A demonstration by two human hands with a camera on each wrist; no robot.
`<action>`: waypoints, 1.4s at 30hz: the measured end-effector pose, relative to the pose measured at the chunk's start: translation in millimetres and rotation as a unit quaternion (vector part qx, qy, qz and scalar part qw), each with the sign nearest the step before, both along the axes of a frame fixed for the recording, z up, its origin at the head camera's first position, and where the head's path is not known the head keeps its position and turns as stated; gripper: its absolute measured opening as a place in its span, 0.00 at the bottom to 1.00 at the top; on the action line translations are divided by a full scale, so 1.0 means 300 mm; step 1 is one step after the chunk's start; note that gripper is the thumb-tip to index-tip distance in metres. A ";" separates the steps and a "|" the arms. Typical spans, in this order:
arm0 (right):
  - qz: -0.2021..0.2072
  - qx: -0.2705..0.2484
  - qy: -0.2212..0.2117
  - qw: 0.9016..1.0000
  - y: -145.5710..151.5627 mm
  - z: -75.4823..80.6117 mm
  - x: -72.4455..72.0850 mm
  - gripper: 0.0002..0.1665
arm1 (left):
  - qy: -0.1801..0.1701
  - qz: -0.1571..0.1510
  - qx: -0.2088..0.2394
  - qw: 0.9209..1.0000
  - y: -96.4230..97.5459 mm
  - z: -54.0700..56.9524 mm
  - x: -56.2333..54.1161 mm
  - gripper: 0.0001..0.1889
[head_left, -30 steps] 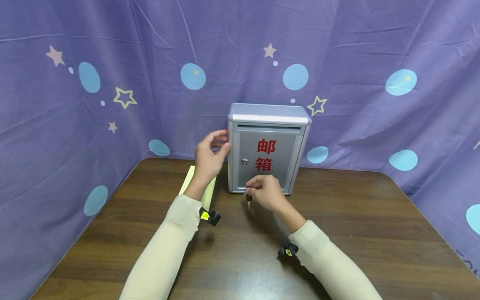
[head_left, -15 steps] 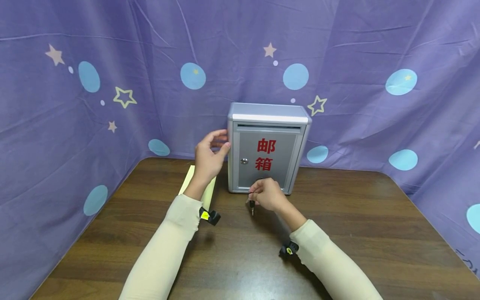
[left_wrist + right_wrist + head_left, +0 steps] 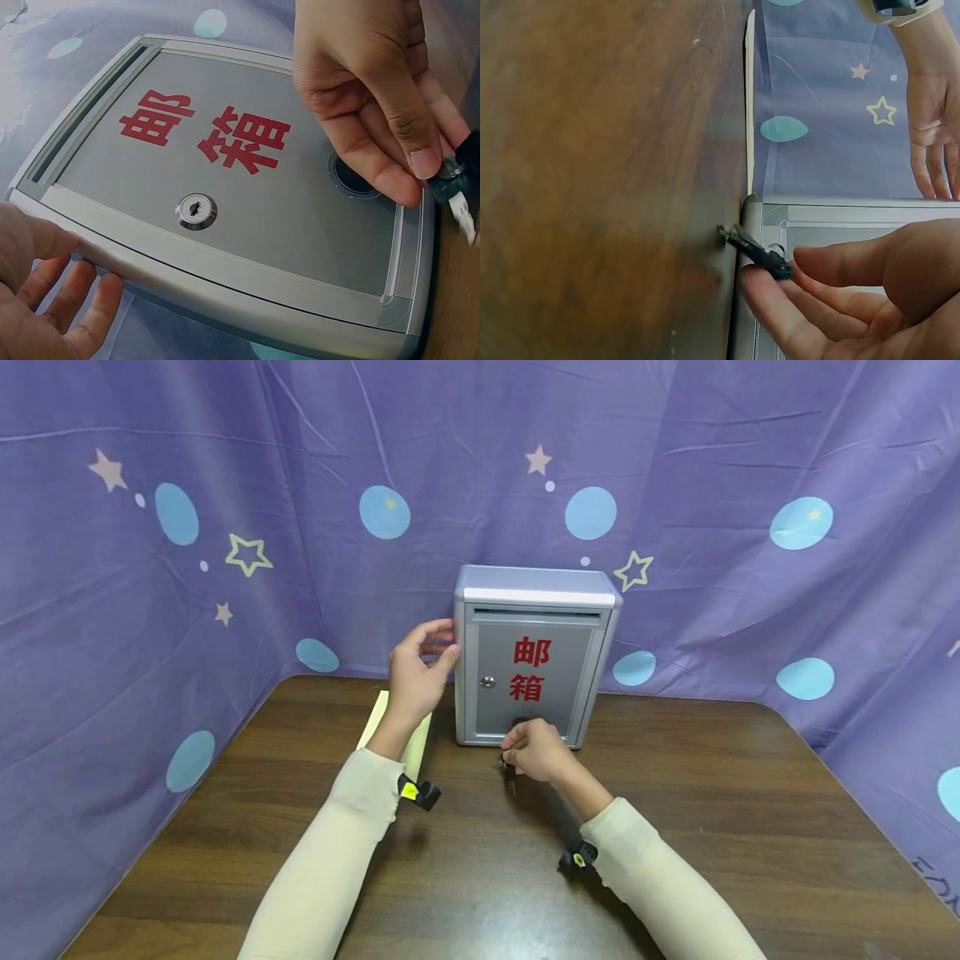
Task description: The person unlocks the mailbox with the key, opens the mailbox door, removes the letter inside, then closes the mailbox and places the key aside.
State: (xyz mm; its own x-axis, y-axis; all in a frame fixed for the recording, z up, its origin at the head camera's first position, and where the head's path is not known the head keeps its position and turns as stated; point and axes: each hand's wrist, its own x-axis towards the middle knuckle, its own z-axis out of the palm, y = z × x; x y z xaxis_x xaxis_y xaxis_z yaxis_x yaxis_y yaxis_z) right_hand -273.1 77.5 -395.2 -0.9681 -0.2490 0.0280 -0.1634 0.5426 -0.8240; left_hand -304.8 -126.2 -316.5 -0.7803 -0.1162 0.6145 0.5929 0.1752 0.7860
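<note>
A silver metal mailbox (image 3: 538, 589) with red characters stands upright at the back of the table. Its door is closed, and the keyhole of its round lock (image 3: 196, 211) shows in the left wrist view. My left hand (image 3: 416, 681) rests with thumb and fingertips against the mailbox's left side. In front of the lower door, my right hand (image 3: 538, 750) pinches small keys (image 3: 759, 255) with black heads between thumb and fingers. The keys hang below the fingertips, apart from the lock. Blur hides their exact number.
Pale yellow paper or an envelope (image 3: 417, 747) lies on the brown wooden table (image 3: 480, 877), partly under my left forearm. A purple patterned curtain (image 3: 480, 460) hangs behind the mailbox. Low on the door is a round dark opening (image 3: 352, 178).
My right hand has shifted slightly right and down with the keys, which turn and swing in its fingers. The left hand and mailbox have stayed put.
</note>
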 end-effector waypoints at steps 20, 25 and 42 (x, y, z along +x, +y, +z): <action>0.011 0.035 0.015 0.999 0.005 0.004 -0.001 0.01 | -0.009 -0.004 0.002 1.000 0.003 0.000 -0.002 0.18; 0.011 0.040 0.012 0.999 0.005 0.008 -0.001 0.03 | -0.011 -0.006 0.002 1.000 0.001 -0.004 -0.003 0.20; 0.034 0.032 0.023 0.999 0.037 0.052 0.003 0.08 | 0.029 0.010 0.003 1.000 0.002 0.007 0.004 0.16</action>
